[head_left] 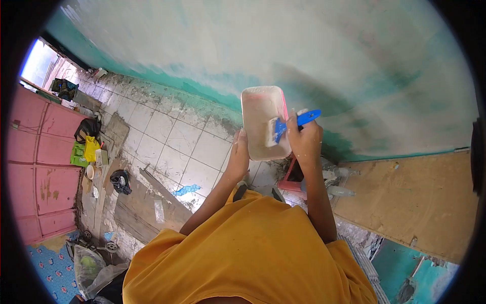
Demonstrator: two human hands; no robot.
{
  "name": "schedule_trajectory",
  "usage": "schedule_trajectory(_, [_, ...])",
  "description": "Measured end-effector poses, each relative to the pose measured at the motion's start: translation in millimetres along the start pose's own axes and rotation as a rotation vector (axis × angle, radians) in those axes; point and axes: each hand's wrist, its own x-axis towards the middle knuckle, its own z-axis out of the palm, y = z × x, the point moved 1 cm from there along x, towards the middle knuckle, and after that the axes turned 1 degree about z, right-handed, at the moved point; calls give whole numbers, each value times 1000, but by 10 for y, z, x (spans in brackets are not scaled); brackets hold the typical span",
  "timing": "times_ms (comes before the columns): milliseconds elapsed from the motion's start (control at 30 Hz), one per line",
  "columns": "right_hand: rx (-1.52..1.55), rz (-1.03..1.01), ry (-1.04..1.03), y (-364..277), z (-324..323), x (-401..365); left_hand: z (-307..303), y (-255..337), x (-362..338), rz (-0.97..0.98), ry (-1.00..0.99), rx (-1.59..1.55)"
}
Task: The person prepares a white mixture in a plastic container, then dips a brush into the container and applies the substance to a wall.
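You wear a mustard-yellow shirt (248, 248) that fills your view at 6 o'clock. It is plain, loose cloth, softly creased and dotted with a few pale specks. Both forearms come out of it bare, one at 10 o'clock from the shirt's middle and one at 2 o'clock. Your left hand (238, 152) and your right hand (305, 139), up toward 12 o'clock, are bare too.

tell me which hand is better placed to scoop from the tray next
Right, probably. The right hand grips the blue-handled scraper, its blade lying in the tray; the left hand is occupied supporting the tray from its near edge.
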Motion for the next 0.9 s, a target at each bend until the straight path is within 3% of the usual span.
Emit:
schedule_trajectory(33, [29,100,12,12,-20,17,-19,-56,5,9,-25,73])
schedule_trajectory(167, [63,16,66,10,77,192,89,-13,-43,13,24,288])
schedule_trajectory(267, [-13,-52,-2,31,113,98,31,-69,32,64,4,122])
schedule_trajectory(367, [27,26,-51,6,35,91,31,-2,22,51,16,68])
schedule_trajectory(467, [52,62,44,-40,92,231,118,137,-24,55,52,149])
schedule_trajectory(533, [73,-57,104,-55,184,298,147,117,-7,50,70,149])
schedule_trajectory(667, [13,53,-29,70,167,137,35,-16,57,64,51,69])
schedule_trajectory(800, [24,102,35,-27,148,296,78,79,9,92,48,173])
schedule_trajectory(900, [70,-27,36,-48,250,321,95,133,15,33,61,212])
